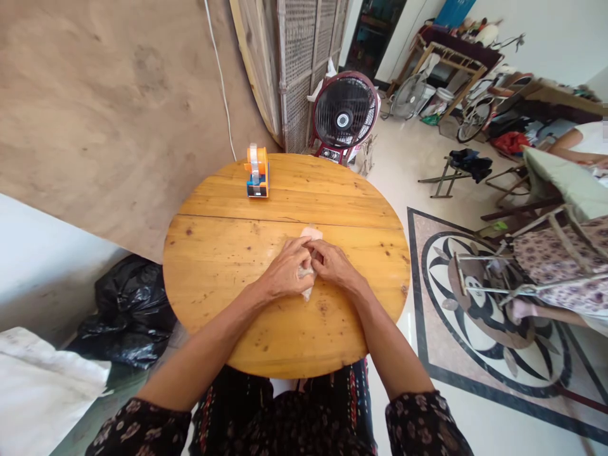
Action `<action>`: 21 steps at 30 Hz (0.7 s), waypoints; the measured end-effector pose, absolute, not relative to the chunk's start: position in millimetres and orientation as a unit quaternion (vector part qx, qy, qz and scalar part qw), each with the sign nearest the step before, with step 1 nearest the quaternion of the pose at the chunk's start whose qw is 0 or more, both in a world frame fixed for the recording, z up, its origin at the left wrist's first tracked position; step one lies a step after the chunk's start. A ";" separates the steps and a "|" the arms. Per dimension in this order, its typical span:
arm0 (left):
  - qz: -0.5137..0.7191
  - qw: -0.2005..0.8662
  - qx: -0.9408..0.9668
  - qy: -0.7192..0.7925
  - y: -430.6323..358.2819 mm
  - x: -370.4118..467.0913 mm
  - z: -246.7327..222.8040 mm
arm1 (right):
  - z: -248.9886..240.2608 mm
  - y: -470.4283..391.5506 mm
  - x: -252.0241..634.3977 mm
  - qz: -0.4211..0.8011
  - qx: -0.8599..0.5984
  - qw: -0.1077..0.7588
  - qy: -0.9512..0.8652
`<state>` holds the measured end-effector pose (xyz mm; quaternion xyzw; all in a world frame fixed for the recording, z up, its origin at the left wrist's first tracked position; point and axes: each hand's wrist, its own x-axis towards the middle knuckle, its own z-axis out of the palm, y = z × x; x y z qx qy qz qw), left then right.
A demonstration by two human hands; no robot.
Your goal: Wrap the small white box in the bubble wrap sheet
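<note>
A small, pale pinkish packet in clear plastic wrap [311, 234] lies on the round wooden table [213, 266], just in front of me. My left hand [287, 267] is curled over its left side, fingers bent and pressed on the plastic. From the right, my right hand [333, 263] meets it, thumb and fingers pinched at the packet's middle. Both sets of fingertips nearly touch and hide much of the packet. A crumpled clear end of it pokes out below my left fingers. What the wrap contains I cannot make out.
An orange and blue tape dispenser [257, 172] stands at the table's back left. Behind the table is a dark red fan [346, 114]. Black plastic bags [130, 310] lie on the left. At the right, another person [582, 142] sits by a cloth-covered table [565, 183].
</note>
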<state>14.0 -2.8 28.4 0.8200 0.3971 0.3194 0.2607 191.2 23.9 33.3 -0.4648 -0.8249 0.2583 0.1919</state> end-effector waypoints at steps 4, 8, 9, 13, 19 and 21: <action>0.313 0.272 0.813 0.409 -2.6 13.8 29.1 | 35.9 22.1 191.9 0.274 -0.483 0.193 -0.809; 0.314 0.274 0.816 0.401 -1.2 13.7 28.9 | 37.7 19.9 191.3 0.284 -0.489 0.200 -0.800; 0.313 0.274 0.816 0.401 -0.9 13.6 28.6 | 37.9 19.5 191.1 0.281 -0.489 0.199 -0.802; 0.316 0.284 0.808 0.408 -0.4 14.4 25.4 | 38.8 18.0 190.2 0.258 -0.490 0.179 -0.813; 0.355 0.274 0.765 0.462 -11.2 26.5 21.0 | 42.4 18.3 187.5 0.248 -0.463 0.165 -0.835; 0.367 0.266 0.733 0.507 -19.8 33.2 21.8 | 42.9 19.6 186.6 0.256 -0.450 0.160 -0.840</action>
